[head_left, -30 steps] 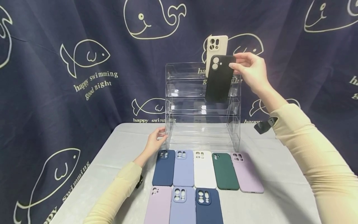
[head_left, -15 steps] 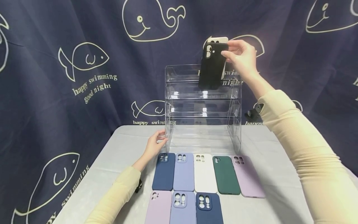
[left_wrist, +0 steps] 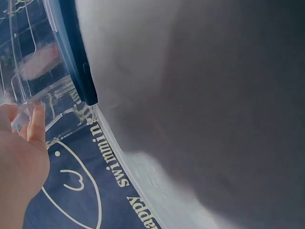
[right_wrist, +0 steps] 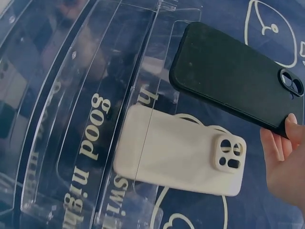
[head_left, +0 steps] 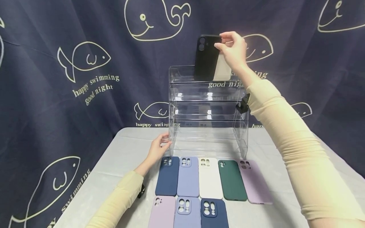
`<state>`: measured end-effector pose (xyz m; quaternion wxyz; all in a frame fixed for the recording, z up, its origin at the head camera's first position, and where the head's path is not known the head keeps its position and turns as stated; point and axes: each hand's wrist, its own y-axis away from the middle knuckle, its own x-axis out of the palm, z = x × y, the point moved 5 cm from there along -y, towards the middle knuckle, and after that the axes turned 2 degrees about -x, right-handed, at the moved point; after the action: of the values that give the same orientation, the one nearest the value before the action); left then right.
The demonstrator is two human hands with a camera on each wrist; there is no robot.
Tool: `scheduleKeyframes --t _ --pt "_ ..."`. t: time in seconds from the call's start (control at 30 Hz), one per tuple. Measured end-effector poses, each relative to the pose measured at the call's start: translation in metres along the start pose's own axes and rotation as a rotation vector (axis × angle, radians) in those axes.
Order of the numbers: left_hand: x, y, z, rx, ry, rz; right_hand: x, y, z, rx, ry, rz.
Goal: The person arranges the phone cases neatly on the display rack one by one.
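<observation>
A black phone case (head_left: 205, 60) is pinched by its upper right corner between the thumb and fingers of my right hand (head_left: 235, 52). Its lower end overlaps the top tier of the clear stepped display rack (head_left: 209, 119). Behind it to the right, a cream phone case (right_wrist: 178, 150) leans in that top tier, partly covered in the head view but whole in the right wrist view. Down at the rack's left side, my left hand (head_left: 156, 148) holds the side panel's edge, thumb in front; the left wrist view shows its fingers at the clear plastic.
Before the rack lies a row of phone cases: dark blue (head_left: 166, 177), periwinkle (head_left: 187, 179), white (head_left: 210, 180), green (head_left: 233, 183) and lilac (head_left: 255, 183). A nearer row has lilac (head_left: 161, 213), periwinkle (head_left: 187, 220) and dark blue (head_left: 214, 221) ones. A patterned navy curtain (head_left: 91, 19) hangs behind.
My right hand has carried the black phone case up and to the left, from in front of the middle tiers to the top tier beside the cream one. My left hand stays at the rack.
</observation>
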<state>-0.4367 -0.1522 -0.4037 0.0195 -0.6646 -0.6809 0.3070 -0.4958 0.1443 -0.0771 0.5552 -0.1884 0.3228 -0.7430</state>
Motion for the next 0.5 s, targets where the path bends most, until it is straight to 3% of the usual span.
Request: scheduleKeyframes --t 0.5 --pt "0.001 -0.001 0.001 -0.01 -0.018 0.007 0.035 -0.013 -0.003 -0.098 0.07 -0.06"
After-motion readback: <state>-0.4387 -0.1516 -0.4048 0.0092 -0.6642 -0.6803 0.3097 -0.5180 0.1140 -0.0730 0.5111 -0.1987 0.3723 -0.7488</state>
